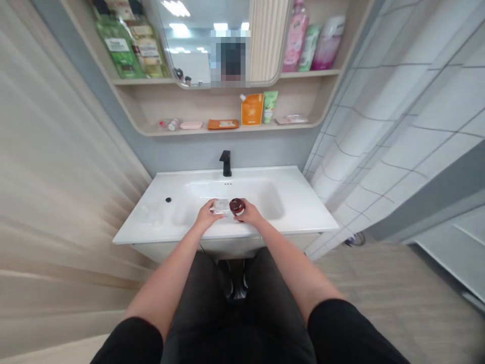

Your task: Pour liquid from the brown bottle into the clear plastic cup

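Note:
Over the white sink basin (265,194), both of my hands hold something. My left hand (206,215) is closed on a small clear plastic container (222,206); what is inside it, if anything, I cannot make out. Fingers of my right hand (250,211) wrap round a dark brown bottle (237,206) with a pale label low on its side. Bottle and container are side by side, close together. Some clear plastic pieces (151,213) lie on the counter left of the basin, hard to make out.
A black faucet (226,164) rises behind the basin. A small black round piece (168,200) sits on the left counter. Along the lower shelf (151,130) are a pink soap bar (191,125), an orange pouch (252,109) and a green tube (269,106). Above hangs a mirror (189,55).

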A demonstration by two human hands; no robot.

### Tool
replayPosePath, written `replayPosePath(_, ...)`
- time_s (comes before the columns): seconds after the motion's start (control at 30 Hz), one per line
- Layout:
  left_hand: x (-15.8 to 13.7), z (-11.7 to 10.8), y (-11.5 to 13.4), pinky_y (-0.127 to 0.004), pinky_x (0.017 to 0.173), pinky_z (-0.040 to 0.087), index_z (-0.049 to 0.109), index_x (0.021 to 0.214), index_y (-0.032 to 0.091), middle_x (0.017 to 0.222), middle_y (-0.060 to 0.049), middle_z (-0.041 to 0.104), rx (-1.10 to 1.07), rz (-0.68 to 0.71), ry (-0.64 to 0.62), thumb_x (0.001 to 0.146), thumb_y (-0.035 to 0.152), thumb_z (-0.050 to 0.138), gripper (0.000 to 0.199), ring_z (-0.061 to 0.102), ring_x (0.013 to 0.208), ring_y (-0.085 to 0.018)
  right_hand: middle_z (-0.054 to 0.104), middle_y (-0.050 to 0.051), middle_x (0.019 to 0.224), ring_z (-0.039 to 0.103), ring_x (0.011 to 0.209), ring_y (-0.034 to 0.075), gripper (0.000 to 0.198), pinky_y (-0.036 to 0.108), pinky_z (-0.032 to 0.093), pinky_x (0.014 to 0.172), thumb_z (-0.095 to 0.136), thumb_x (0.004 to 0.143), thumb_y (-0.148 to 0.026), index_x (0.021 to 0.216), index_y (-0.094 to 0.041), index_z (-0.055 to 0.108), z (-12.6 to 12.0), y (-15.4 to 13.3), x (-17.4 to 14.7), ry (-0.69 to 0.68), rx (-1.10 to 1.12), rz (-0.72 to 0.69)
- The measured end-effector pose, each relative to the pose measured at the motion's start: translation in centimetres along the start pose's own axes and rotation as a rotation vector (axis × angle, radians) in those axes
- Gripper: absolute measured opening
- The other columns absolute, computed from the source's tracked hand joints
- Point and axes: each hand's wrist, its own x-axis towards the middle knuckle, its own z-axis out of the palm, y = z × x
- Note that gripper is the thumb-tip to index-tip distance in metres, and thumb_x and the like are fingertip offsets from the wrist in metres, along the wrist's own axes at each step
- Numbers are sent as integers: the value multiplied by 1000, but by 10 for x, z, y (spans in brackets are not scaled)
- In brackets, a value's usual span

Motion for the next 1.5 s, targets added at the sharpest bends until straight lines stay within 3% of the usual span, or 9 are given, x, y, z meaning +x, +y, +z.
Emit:
replayPosePath(0.17, 15, -18, 12, -44, 99, 58, 74, 121, 23, 115, -7, 78, 167, 42, -105, 52, 35, 102, 76, 73, 109, -30, 82, 2, 117, 77, 106, 28, 76, 41, 60, 100, 94, 62, -25, 134, -27, 68, 1, 1, 1, 6, 25, -16)
replayPosePath(0.43, 33, -26, 38, -41, 90, 60, 77, 116, 23, 106, -5, 79, 204, 33, -230, 45, 34, 104, 77, 73, 92, -26, 82, 2, 120, 78, 107, 29, 80, 42, 60, 102, 96, 61, -22, 136, -27, 69, -1, -3, 1, 5, -11, -66)
replayPosePath(0.63, 41, -28, 51, -43, 95, 59, 79, 115, 22, 107, -6, 80, 317, 78, -248, 44, 35, 104, 77, 74, 94, -28, 81, 5, 129, 77, 115, 31, 86, 43, 59, 106, 97, 61, -22, 142, -27, 68, 0, 1, 3, 3, -1, -88)
replayPosePath(0.87, 48, -29, 62, -45, 102, 59, 82, 115, 23, 111, -6, 82, 407, 135, -291, 44, 34, 104, 75, 76, 102, -32, 82, 4, 124, 78, 111, 30, 85, 43, 60, 104, 97, 61, -20, 141, -26, 69, -1, 0, 2, -4, 6, -68)
replayPosePath(1.17, 57, -31, 65, -49, 120, 52, 84, 120, 24, 132, -11, 80, 508, 180, -266, 43, 33, 105, 80, 72, 127, -40, 82, 4, 127, 78, 115, 32, 86, 44, 60, 105, 98, 59, -19, 140, -28, 70, -2, -4, 1, 13, 7, -65)
replayPosePath(1.5, 58, -30, 72, -50, 120, 52, 85, 119, 23, 132, -11, 79, 535, 179, -288, 41, 26, 105, 81, 72, 127, -42, 81, 5, 130, 77, 116, 32, 86, 44, 60, 106, 98, 60, -19, 141, -26, 69, 0, -1, 1, 8, 7, -71)
